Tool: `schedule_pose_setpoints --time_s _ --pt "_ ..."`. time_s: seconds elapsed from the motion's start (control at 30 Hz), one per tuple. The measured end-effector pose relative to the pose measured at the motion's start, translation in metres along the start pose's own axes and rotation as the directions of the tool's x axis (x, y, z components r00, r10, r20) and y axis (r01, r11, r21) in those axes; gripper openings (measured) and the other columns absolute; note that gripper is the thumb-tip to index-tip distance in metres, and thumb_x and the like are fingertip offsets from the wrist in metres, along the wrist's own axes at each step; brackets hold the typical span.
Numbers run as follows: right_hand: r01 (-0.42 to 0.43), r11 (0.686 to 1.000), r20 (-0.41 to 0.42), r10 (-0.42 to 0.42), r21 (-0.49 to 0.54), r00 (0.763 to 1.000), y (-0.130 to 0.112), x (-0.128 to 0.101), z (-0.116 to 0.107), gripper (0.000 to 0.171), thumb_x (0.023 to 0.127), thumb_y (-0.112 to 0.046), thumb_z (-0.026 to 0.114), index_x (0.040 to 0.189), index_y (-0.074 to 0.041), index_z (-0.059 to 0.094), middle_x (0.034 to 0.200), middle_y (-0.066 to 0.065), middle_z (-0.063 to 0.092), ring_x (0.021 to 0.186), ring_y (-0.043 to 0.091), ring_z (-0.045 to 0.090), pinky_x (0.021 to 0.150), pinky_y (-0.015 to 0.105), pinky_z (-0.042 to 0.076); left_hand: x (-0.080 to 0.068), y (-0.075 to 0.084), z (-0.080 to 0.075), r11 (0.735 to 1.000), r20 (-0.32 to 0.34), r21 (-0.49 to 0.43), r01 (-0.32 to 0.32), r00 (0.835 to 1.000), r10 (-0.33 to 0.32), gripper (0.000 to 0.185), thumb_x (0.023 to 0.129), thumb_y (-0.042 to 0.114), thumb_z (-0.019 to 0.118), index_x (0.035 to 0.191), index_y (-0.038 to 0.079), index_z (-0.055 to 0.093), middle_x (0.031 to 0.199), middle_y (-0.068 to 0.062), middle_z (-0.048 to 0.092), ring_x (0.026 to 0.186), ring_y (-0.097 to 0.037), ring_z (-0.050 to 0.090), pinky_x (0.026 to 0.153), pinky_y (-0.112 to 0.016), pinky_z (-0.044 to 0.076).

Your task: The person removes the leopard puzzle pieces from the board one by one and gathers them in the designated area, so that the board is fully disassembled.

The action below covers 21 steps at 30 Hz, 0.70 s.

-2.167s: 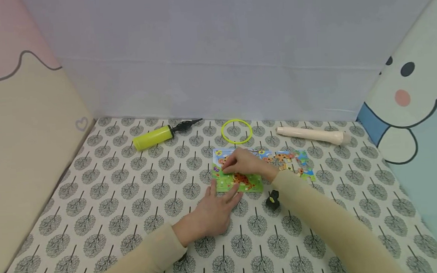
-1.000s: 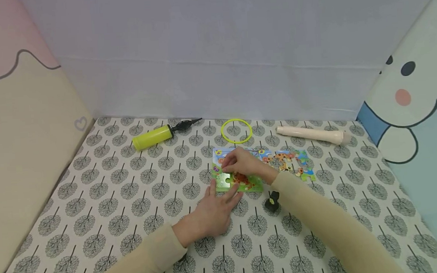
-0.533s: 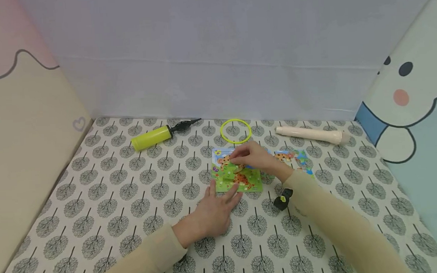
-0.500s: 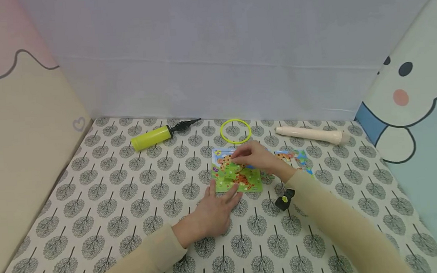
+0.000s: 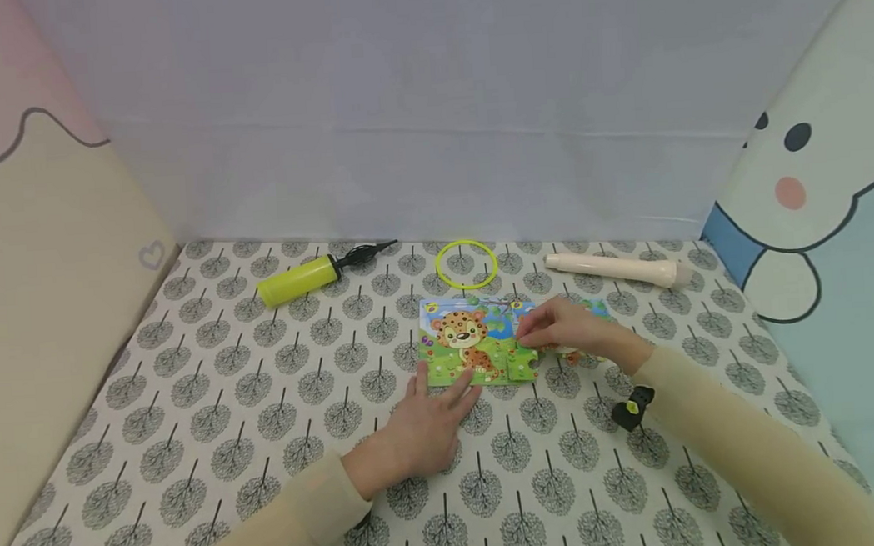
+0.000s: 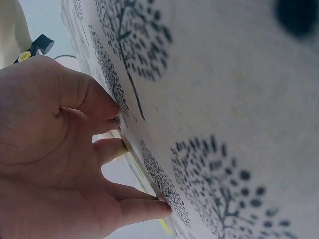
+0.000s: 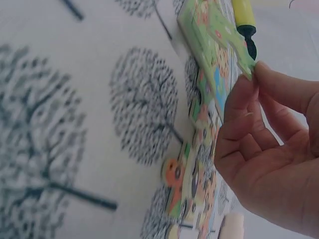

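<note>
A leopard picture puzzle (image 5: pixel 462 338) lies on the tree-print cloth (image 5: pixel 228 419). My left hand (image 5: pixel 425 420) lies flat in front of it, with straight fingertips on its near edge; in the left wrist view the fingers (image 6: pixel 124 149) press against the thin board edge. My right hand (image 5: pixel 564 328) is at the puzzle's right side. Its thumb and fingers pinch a green puzzle piece (image 7: pixel 234 47) at that edge. Several loose coloured pieces (image 7: pixel 197 186) lie under and behind the right hand, mostly hidden in the head view.
Along the back wall lie a yellow hand pump (image 5: pixel 298 280), a thin yellow ring (image 5: pixel 468 287) and a cream tube (image 5: pixel 613 268). Padded panels close off the left, back and right sides. A black and yellow strap (image 5: pixel 629 407) hangs from my right wrist.
My right hand has moved from over the leopard's head to the puzzle's right edge, so the leopard picture is uncovered. The left hand has stayed put.
</note>
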State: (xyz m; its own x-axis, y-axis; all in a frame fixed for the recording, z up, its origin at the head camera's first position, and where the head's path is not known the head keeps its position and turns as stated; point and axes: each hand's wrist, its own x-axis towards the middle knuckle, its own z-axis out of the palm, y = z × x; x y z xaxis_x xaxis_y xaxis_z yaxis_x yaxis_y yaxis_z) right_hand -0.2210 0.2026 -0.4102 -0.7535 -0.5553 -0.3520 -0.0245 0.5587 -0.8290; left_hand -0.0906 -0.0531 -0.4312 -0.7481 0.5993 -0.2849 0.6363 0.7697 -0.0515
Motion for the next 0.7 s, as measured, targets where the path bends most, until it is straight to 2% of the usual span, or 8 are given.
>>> schedule_pose_setpoints --time_s 0.13,0.3,0.53,0.7 --pt "-0.021 0.998 0.046 0.023 -0.058 0.999 0.01 -0.007 -0.004 0.015 0.088 -0.015 0.07 0.097 -0.005 0.072 0.084 0.005 0.069 0.065 0.021 0.053 0.054 0.033 0.045 -0.001 0.0 0.001 1.0 -0.006 -0.003 0.0 1.0 0.0 0.064 0.097 0.032 0.043 0.154 0.018 0.018 0.159 -0.004 0.009 0.126 -0.064 0.016 0.103 -0.058 0.031" --pt "0.017 0.993 0.074 -0.008 -0.119 0.997 0.013 -0.011 -0.002 0.012 0.087 -0.011 0.069 0.096 -0.003 0.072 0.081 0.004 0.069 0.055 0.017 0.047 0.045 0.029 0.04 0.0 0.0 0.001 1.0 -0.005 0.009 0.004 1.0 -0.003 0.064 0.097 0.032 0.043 0.154 0.019 0.017 0.159 -0.004 0.009 0.126 -0.064 0.017 0.102 -0.057 0.031" --pt "0.071 0.947 0.035 -0.063 -0.314 0.997 0.013 -0.01 0.002 0.005 0.086 -0.008 0.07 0.091 -0.006 0.072 0.076 -0.001 0.066 0.057 0.017 0.054 0.047 0.029 0.046 0.0 0.0 0.0 1.0 -0.003 0.025 -0.001 1.0 0.002 0.065 0.096 0.033 0.043 0.154 0.018 0.017 0.159 -0.004 0.009 0.127 -0.063 0.017 0.102 -0.057 0.032" --pt "0.134 0.925 0.051 -0.124 -0.356 0.991 0.013 -0.009 0.002 0.004 0.087 -0.01 0.07 0.087 -0.007 0.071 0.076 -0.005 0.065 0.065 0.012 0.059 0.057 0.03 0.051 0.0 0.0 0.0 1.0 -0.005 0.027 0.0 1.0 0.0 0.064 0.097 0.033 0.042 0.154 0.018 0.017 0.159 -0.004 0.009 0.127 -0.063 0.017 0.102 -0.057 0.032"
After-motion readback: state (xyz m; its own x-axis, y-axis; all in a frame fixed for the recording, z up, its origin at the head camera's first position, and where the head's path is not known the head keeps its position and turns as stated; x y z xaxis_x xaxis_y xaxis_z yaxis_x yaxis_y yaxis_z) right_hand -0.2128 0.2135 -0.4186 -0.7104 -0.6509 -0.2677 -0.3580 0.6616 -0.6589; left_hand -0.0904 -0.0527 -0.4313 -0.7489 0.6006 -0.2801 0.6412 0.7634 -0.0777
